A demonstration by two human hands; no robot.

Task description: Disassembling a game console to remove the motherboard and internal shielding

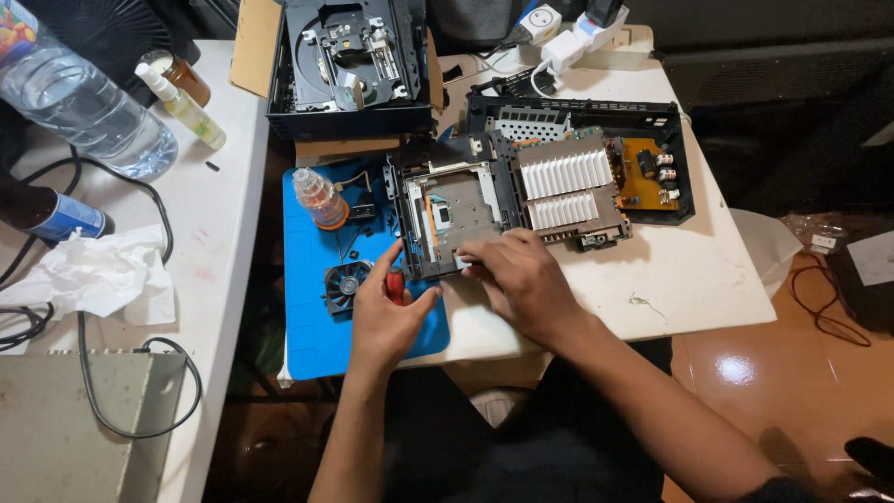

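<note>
Blue silicone work mat (321, 340) lies on the near left part of a white table (670, 279), seen from the head camera, and both hands work at its upper right corner. The left hand (384, 312) comes up from below with its fingers curled around a red-handled screwdriver (396, 284); only a short piece of the red handle shows between thumb and fingers, and the tip is hidden, so where it touches cannot be told. The index finger reaches up to the left edge of an opened console chassis (456, 210), a grey metal and black plastic frame that sits half on the mat and half on the bare table. The right hand (521, 279) lies palm down on the near edge of that chassis, fingertips pressed together on a small pale part at the frame's lower rim; what exactly they pinch is too small to tell.

Just right of the frame, touching it, sits a ribbed silver heatsink (566, 186), with an orange circuit board (643, 172) beside it. A small black fan (346, 284) rests on the mat, just left of the left hand. A small clear bottle (317, 197) of orange liquid stands near the mat's top edge. Behind, a black disc drive tray (349, 61) sits on cardboard.
</note>
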